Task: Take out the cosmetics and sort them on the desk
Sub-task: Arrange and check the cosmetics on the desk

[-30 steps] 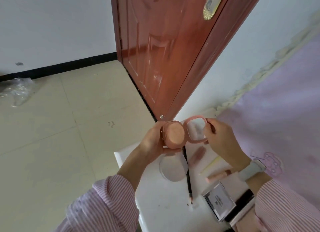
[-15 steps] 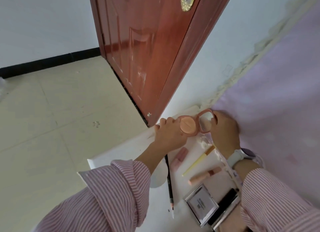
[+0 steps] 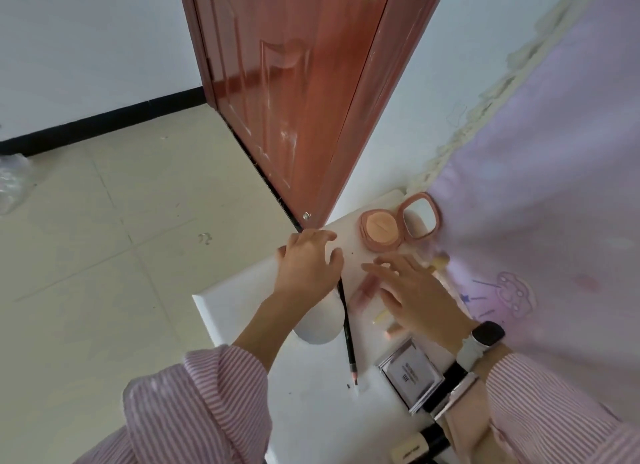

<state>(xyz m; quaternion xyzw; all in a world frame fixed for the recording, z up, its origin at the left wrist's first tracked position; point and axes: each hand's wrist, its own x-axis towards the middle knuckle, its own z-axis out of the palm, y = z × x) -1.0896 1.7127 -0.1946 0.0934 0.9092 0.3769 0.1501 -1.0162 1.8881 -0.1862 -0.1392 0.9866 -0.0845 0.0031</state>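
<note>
White and small, the surface [image 3: 311,404] was set in a corner between a reddish-brown door [image 3: 294,83] and a lilac patterned wall covering [image 3: 554,186], with pale floor tiles [image 3: 104,256] seen to its left. At the far corner of the surface an open pink compact [image 3: 398,226] was laid, its powder pan facing up and its mirrored lid leaned back toward the wall. The left hand [image 3: 308,266] was held just before it with fingers loosely spread and nothing gripped; contact with the surface could not be judged. The right hand [image 3: 415,290] was stretched flat with straight fingers over a pink tube [image 3: 363,287], a yellow stick [image 3: 381,315] and another pinkish stick [image 3: 393,332], all partly hidden beneath it; nothing was seen to be held. A smartwatch [image 3: 485,339] was worn on the right wrist. Between the hands a black pencil [image 3: 347,332] was laid lengthwise, its tip pointed toward the near edge, beside a round white disc [image 3: 318,328] partly covered by the left forearm. Nearer the person a silver rectangular case [image 3: 410,373] was placed, with a black tube [image 3: 450,377] just beside it. Pink striped sleeves [image 3: 207,394] were seen on both arms.
</note>
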